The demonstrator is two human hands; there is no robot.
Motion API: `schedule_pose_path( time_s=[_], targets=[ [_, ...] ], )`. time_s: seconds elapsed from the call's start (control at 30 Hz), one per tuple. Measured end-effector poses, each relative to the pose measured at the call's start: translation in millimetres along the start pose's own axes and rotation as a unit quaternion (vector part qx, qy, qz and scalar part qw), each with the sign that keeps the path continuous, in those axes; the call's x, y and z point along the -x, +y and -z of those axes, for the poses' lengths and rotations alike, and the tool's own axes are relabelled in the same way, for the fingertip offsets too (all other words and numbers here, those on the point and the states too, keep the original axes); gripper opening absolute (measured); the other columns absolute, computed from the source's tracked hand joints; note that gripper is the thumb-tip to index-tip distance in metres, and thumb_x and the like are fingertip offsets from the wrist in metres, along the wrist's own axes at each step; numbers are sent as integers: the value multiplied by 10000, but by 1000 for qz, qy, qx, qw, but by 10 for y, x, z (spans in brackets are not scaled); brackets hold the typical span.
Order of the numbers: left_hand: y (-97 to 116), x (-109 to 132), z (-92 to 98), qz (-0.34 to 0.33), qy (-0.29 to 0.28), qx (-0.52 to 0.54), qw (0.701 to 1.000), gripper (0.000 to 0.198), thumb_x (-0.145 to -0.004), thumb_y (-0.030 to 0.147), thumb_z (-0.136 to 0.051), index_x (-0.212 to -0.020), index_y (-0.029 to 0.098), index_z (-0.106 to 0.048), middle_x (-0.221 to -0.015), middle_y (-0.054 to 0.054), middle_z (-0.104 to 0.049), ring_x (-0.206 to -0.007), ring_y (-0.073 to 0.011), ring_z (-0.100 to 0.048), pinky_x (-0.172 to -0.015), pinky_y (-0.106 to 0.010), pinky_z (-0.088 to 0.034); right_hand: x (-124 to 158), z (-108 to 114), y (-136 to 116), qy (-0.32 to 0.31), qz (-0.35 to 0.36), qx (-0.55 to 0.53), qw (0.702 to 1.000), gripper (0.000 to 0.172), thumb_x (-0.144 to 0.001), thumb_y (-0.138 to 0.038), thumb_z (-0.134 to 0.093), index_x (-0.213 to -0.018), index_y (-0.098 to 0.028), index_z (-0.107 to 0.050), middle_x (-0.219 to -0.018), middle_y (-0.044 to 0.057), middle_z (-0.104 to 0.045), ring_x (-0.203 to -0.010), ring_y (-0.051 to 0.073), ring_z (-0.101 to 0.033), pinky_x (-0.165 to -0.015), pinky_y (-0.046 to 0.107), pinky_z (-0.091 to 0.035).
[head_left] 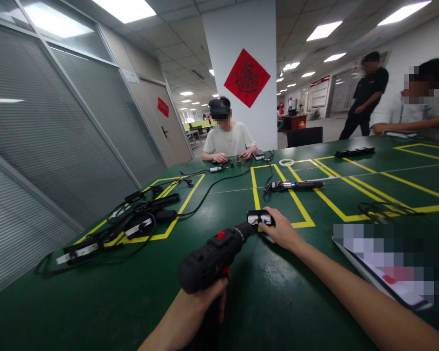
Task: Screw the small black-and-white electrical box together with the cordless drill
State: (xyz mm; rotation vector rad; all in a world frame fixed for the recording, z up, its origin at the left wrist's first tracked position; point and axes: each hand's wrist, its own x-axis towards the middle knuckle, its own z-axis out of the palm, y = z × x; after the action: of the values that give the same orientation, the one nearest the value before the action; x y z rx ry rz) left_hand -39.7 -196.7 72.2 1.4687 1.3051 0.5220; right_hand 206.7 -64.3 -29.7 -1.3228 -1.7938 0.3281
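My left hand (pixel 199 304) is wrapped round the grip of a black cordless drill (pixel 214 256) with a red switch, its nose pointing forward and right at a small black part with white inserts (pixel 259 217). My right hand (pixel 280 229) rests on the green table (pixel 270 297) with its fingers closed on that part, holding it down at the edge of a yellow taped line. The drill's tip sits right at the part's left end.
A tangle of black cables, adapters and power strips (pixel 131 222) lies at left. A screwdriver-like tool (pixel 296 185) and a white tape ring (pixel 287 162) lie further off. A person sits across the table (pixel 227 139); other people are at right. A blurred flat item (pixel 391 268) lies near right.
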Motion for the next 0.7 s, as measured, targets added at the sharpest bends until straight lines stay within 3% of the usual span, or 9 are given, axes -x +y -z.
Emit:
schedule_pose_path(
  time_s=[0.5, 0.7],
  targets=[
    [44, 9, -41, 8, 32, 20, 999, 352, -811, 421, -429, -974, 126, -531, -540, 3, -569, -525, -156, -523, -595, -291, -387, -10, -17, 17, -2, 3, 7, 1000, 452, -794, -350, -570, -1207, -221, -439, -1109, 63, -539, -990, 219, -537, -889, 345, -417],
    [27, 6, -21, 2, 10, 6, 1000, 370, -819, 435, -417, -981, 121, -527, -548, -7, -579, -541, -164, -531, -602, -296, -385, 2, -5, 15, -2, 1, 5, 1000, 463, -798, -352, -562, -1221, -221, -428, -1131, 70, -532, -1002, 222, -533, -894, 345, -414]
  ],
)
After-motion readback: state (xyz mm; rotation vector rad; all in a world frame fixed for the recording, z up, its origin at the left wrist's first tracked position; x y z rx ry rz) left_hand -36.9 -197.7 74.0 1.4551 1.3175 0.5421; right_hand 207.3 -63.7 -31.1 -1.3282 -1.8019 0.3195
